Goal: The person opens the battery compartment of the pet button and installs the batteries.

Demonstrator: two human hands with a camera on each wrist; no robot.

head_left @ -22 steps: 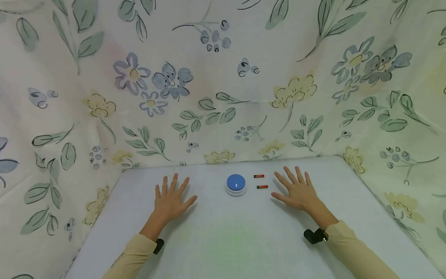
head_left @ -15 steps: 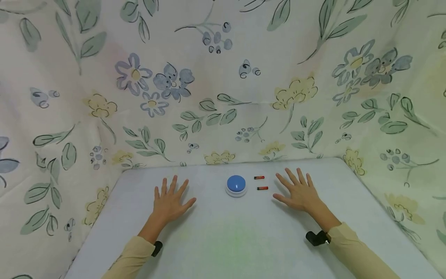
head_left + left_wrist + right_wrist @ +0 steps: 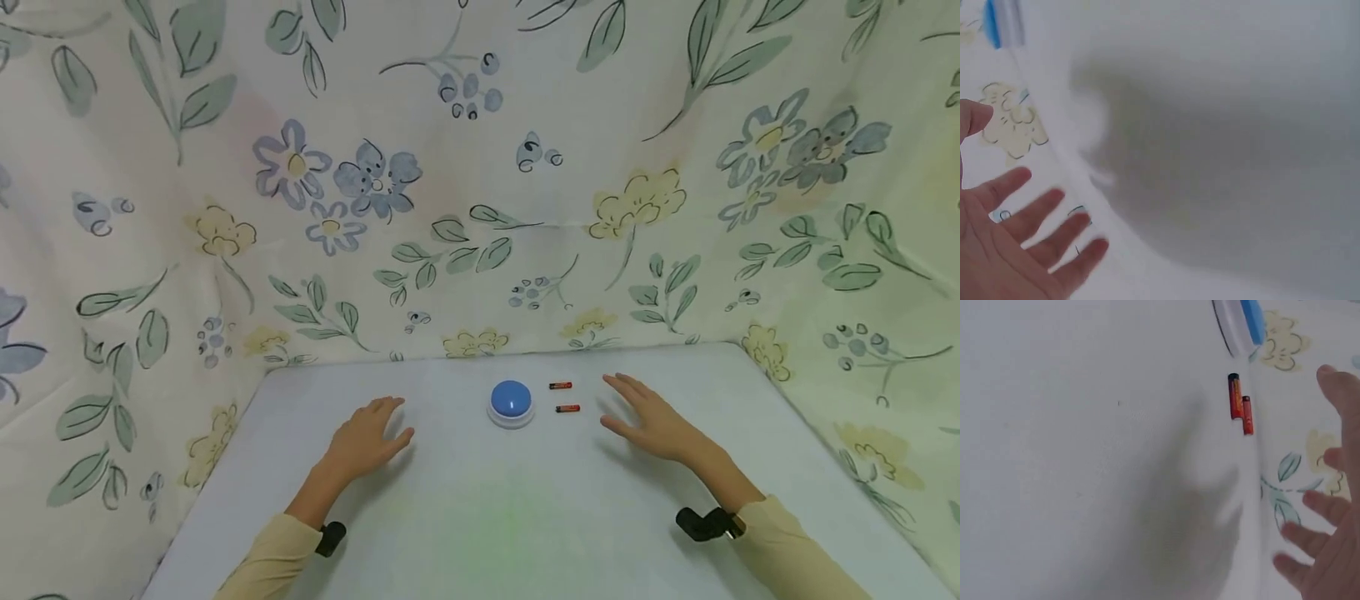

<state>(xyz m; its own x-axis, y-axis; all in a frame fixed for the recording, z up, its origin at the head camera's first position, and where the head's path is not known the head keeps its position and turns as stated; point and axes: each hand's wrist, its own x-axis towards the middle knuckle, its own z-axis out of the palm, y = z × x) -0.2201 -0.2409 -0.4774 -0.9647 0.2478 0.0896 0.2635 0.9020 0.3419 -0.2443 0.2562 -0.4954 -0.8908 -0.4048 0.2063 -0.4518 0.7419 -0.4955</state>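
A round blue-topped device with a white base, like a push button or push light (image 3: 511, 402), sits toward the back of the white table. To its right lie two small red-and-black batteries, the rear one (image 3: 560, 386) and the front one (image 3: 567, 409), one behind the other. My left hand (image 3: 365, 437) is held over the table left of the button, fingers loosely bent and holding nothing. Right of the batteries, my right hand (image 3: 647, 419) hovers with thumb and fingers apart. In the right wrist view the batteries (image 3: 1235, 397) appear beyond that hand's shadow.
A floral cloth (image 3: 480, 208) hangs behind and along both sides of the white table (image 3: 480, 517). The table's back edge runs just behind the button and batteries. Each wrist wears a small black camera, the right one (image 3: 705, 524) showing plainly.
Both hands have turned from flat, spread and palm down to thumb-up, with the palms facing inward. The right hand and forearm have shifted slightly right. Button and batteries stay in place.
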